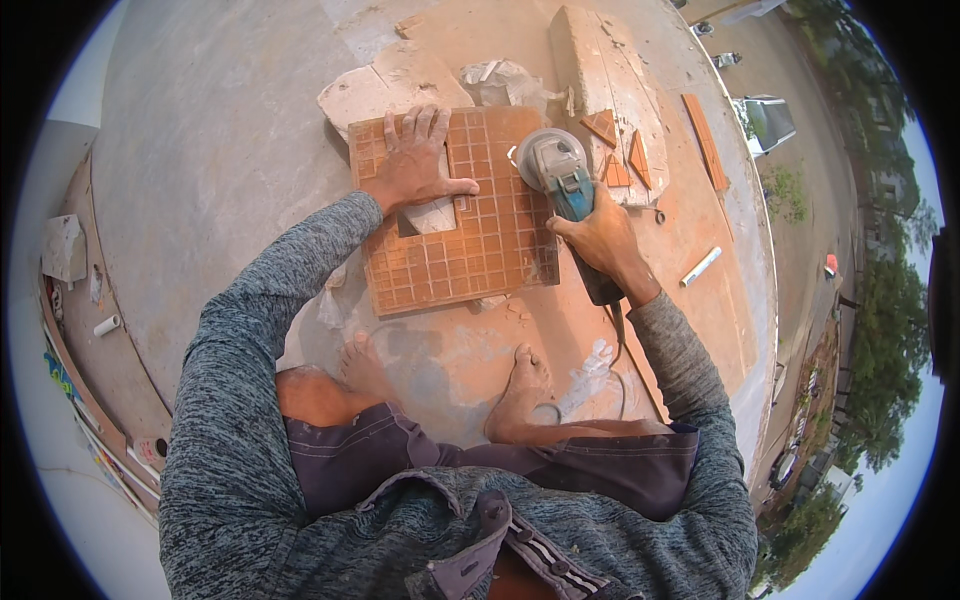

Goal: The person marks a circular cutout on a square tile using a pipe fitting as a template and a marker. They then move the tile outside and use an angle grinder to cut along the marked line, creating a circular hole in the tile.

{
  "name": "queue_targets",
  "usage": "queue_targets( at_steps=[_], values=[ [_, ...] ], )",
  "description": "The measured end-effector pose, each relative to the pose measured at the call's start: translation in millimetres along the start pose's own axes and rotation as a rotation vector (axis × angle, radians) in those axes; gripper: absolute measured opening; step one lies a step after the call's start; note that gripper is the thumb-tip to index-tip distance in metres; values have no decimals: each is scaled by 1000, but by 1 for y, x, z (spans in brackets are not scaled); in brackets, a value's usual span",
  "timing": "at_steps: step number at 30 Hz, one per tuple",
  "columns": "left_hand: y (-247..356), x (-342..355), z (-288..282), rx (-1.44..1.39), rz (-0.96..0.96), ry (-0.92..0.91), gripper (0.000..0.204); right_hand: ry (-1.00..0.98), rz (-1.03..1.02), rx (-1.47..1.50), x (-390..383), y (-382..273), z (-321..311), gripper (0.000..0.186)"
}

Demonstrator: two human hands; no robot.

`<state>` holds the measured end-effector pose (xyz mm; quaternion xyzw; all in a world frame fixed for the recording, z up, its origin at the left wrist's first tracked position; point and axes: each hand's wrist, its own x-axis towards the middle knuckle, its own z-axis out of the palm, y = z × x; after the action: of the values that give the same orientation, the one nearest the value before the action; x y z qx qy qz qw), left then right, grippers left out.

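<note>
My left hand (418, 160) lies spread on a square terracotta tile (493, 245), whose back has a raised grid; the tile has a rectangular cut-out partly under that hand. My right hand (600, 228) grips a teal and black angle grinder (568, 190), its disc guard over the tile's upper right part. A black cord runs down from the tool. Beneath and behind the tile lie pale, dusty slabs (375, 88) and crumpled plastic (500, 80).
To the right are a long pale block (580, 50), triangular tile offcuts (640, 157), an orange strip (705, 140) and a white marker (700, 267). My bare feet rest on the dusty floor (200, 140). Its edge overlooks a road with trees at right; rubble (63, 248) lies at left.
</note>
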<state>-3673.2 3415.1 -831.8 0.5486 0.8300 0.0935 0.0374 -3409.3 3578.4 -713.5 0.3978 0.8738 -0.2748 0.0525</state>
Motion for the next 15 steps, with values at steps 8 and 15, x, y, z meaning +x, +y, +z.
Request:
queue_targets(
  at_steps=[8, 15],
  values=[
    [-2, 0, 1, -1, 15, 20, 137, -23, 7, -7, 1, -2, -1, 69],
    [-1, 1, -1, -8, 18, 23, 137, -7, 28, 10, 1, -2, 4, 68]
  ],
)
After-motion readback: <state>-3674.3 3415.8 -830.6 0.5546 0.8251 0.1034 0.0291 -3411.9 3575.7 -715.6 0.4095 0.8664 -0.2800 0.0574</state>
